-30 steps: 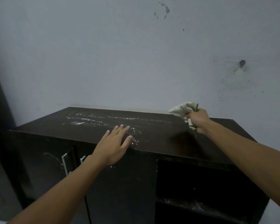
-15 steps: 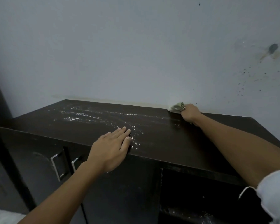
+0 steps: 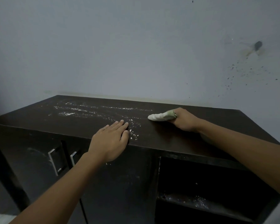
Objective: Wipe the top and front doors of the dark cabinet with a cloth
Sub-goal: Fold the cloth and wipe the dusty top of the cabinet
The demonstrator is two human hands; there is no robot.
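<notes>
The dark cabinet [image 3: 192, 139] stands against a pale wall, its top streaked with white dust [image 3: 81, 110] across the left and middle. My right hand [image 3: 184, 120] presses a bunched whitish-green cloth [image 3: 160, 116] flat on the top, right of the dust. My left hand [image 3: 110, 139] lies palm down with fingers apart at the front edge, beside a scatter of white crumbs. Two closed front doors [image 3: 31, 159] with metal handles [image 3: 54, 160] sit below on the left.
The cabinet's right bay [image 3: 208, 183] is open, showing a dusty inner shelf [image 3: 192, 201]. The wall [image 3: 136, 46] behind has a dark mark and speckles at upper right. A dark upright edge runs along the far left.
My right hand has slid the cloth forward and left from the back edge near the wall toward the dust. My left hand has stayed in place.
</notes>
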